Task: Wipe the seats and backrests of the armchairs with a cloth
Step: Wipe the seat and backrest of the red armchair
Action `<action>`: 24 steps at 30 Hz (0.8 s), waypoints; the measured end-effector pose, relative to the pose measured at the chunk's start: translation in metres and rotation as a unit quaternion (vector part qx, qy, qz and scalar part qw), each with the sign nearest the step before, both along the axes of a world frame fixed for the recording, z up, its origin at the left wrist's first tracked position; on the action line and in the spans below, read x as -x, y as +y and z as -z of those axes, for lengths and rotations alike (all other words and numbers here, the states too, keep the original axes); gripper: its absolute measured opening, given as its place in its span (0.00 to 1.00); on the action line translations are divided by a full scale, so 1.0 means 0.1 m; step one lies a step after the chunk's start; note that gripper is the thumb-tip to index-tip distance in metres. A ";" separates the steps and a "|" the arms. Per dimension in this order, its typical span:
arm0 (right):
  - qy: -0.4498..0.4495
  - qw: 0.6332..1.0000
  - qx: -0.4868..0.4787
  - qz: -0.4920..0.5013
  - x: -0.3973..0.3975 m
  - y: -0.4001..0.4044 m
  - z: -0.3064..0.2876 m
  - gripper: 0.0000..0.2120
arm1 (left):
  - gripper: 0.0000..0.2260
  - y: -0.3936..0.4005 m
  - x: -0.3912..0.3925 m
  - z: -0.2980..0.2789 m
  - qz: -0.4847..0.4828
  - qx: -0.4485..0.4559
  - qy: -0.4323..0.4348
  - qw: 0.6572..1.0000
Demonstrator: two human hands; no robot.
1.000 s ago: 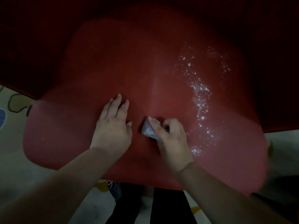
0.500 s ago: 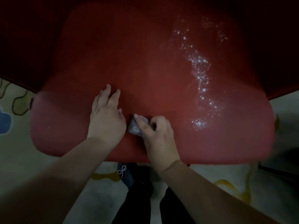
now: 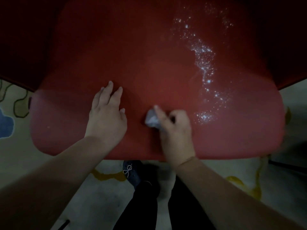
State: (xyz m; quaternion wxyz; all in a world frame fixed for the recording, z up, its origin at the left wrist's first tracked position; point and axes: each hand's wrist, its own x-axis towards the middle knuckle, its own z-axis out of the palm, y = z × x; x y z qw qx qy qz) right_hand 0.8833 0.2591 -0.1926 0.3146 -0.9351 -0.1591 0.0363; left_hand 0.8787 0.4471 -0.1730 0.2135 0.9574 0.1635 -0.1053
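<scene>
Cloth (image 3: 152, 120) sits wadded in the right hand (image 3: 176, 128) grip on the red seat (image 3: 149, 63); left hand (image 3: 106, 117) rests flat; glistening droplets (image 3: 205, 70) right of the grip look unwiped.

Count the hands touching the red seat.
2. The left hand rests flat on the red moulded seat, left of centre; the right hand grips a crumpled grey cloth against it, beside it.

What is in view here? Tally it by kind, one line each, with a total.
Hands: 2, left hand flat on the seat, right hand gripping the cloth
Cloth: 1
Red seat: 1
Shoe: 1
Total: 5
</scene>
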 end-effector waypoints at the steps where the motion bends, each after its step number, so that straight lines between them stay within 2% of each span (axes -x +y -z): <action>1: -0.012 1.000 0.012 0.024 -0.12 -0.20 0.03 0.25 | 0.27 -0.03 -0.02 0.00 0.006 0.000 0.000 1.000; 3: 0.018 0.994 -0.001 0.106 -0.33 -0.48 0.03 0.22 | 0.27 -0.11 -0.08 0.01 0.002 0.004 0.001 1.000; 5: 0.035 0.987 -0.003 0.158 -0.34 -0.54 0.06 0.14 | 0.27 -0.22 -0.14 0.00 -0.011 0.014 0.000 1.000; 6: 0.027 0.987 -0.003 0.160 -0.29 -0.49 0.02 0.14 | 0.27 -0.28 -0.16 0.00 -0.011 0.017 0.000 1.000; 8: 0.028 0.998 0.010 0.055 -0.14 -0.41 -0.07 0.13 | 0.27 -0.41 -0.22 -0.01 0.002 0.020 -0.001 1.000; 10: 0.026 0.999 0.020 0.013 -0.19 -0.59 -0.08 0.17 | 0.27 -0.50 -0.26 -0.01 0.021 0.023 0.000 1.000; 11: 0.017 0.997 0.027 0.064 -0.30 -0.74 -0.06 0.14 | 0.26 -0.54 -0.27 -0.01 0.031 0.025 0.001 0.999; 13: -0.006 0.981 0.038 0.189 -0.52 -1.09 -0.06 0.15 | 0.26 -0.60 -0.32 -0.01 0.048 0.027 0.004 0.998; 14: -0.014 0.978 0.054 0.200 -0.58 -1.20 -0.05 0.16 | 0.26 -0.61 -0.35 -0.01 0.052 0.026 0.004 0.998; 16: -0.039 0.982 0.049 0.178 -0.57 -1.23 -0.05 0.24 | 0.26 -0.64 -0.40 -0.01 0.050 0.020 0.002 0.999; 17: -0.037 0.984 0.035 0.173 -0.53 -1.16 -0.03 0.25 | 0.26 -0.65 -0.43 0.00 0.048 0.018 0.002 0.999; 21: -0.036 0.991 0.020 0.129 -0.40 -0.89 0.01 0.23 | 0.26 -0.72 -0.48 0.01 0.056 0.012 0.004 0.998; 24: -0.020 0.986 0.000 0.167 -0.61 -1.10 0.00 0.24 | 0.26 -0.75 -0.50 0.02 0.063 0.008 0.007 0.998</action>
